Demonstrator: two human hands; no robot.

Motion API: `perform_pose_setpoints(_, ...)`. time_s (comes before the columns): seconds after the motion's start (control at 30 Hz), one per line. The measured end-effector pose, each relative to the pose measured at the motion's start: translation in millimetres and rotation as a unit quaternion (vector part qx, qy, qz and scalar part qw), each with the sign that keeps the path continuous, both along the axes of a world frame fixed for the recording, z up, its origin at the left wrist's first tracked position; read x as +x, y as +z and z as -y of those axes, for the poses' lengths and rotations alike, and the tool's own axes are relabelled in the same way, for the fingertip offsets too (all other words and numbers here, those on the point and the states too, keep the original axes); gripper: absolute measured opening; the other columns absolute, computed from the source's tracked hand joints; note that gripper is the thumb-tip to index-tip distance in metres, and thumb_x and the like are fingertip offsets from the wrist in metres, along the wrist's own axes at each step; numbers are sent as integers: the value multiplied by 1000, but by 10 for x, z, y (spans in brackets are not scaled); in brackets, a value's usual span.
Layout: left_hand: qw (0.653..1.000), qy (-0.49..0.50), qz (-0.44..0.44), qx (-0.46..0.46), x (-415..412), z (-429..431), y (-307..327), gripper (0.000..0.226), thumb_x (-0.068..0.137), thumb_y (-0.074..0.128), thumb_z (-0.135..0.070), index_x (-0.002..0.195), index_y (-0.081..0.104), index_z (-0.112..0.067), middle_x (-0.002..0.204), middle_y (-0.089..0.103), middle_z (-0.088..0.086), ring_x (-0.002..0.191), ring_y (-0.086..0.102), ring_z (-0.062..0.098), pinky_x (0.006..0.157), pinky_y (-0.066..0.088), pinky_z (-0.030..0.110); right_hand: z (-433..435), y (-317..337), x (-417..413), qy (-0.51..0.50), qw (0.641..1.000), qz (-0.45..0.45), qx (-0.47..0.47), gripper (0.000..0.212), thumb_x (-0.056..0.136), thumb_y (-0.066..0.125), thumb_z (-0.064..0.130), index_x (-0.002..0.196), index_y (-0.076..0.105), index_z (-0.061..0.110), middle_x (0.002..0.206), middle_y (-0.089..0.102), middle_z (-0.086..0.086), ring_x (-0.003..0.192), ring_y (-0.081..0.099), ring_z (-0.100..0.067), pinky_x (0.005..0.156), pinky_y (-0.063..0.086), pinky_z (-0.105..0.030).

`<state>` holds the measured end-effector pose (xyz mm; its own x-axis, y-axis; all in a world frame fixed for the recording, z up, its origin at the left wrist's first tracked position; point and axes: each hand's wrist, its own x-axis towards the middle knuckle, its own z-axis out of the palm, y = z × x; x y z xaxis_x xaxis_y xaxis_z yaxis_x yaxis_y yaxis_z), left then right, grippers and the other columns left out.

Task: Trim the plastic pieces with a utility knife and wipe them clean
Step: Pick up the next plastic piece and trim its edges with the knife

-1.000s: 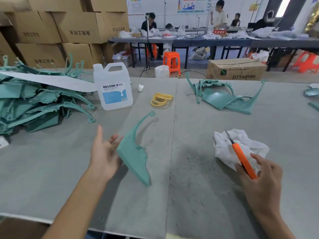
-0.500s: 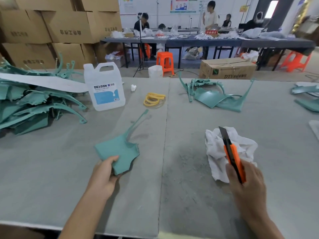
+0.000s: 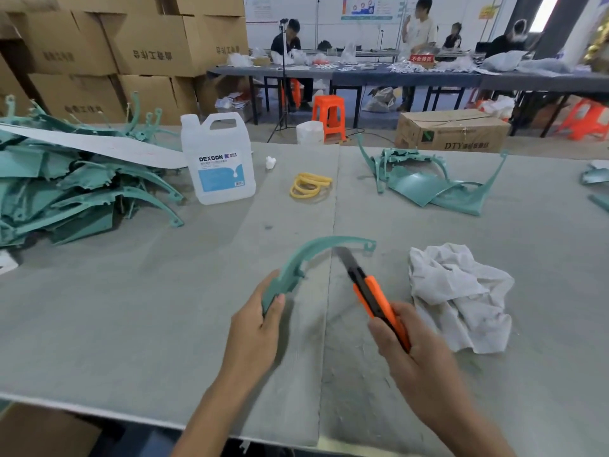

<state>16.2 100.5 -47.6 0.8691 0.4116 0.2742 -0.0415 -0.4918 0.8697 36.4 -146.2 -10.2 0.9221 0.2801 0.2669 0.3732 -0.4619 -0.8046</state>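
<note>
Left hand (image 3: 255,328): grips the teal piece (image 3: 316,250) by its wide end, over the worktop (image 3: 131,308).
Right hand (image 3: 418,357): wrapped round the knife (image 3: 372,295), blade tip near the piece's arc.
Rag (image 3: 461,291): crumpled, right of the knife.
Jug (image 3: 219,159): upright; contents unclear.

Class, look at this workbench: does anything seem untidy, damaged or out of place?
Yes: the teal plastic pieces at the left lie in a tangled heap with ragged edges, and the white rag at the right is crumpled.

place: factory workshop | evidence: stacked cardboard boxes (image 3: 158,51); long worktables (image 3: 395,77); teal plastic parts heap (image 3: 66,192)
</note>
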Motion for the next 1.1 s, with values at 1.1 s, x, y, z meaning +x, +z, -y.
perform_pose_setpoints(1.1,994,2,-85,69,-53,171,-94,46,104,42,-43,148,47,-33,140,58,-14,124,56,9,102,44,22,-175,220,923,63,964,40,-256,35,101,41,59,132,56,51,75,66,10,69,62,-11,71,55,-39)
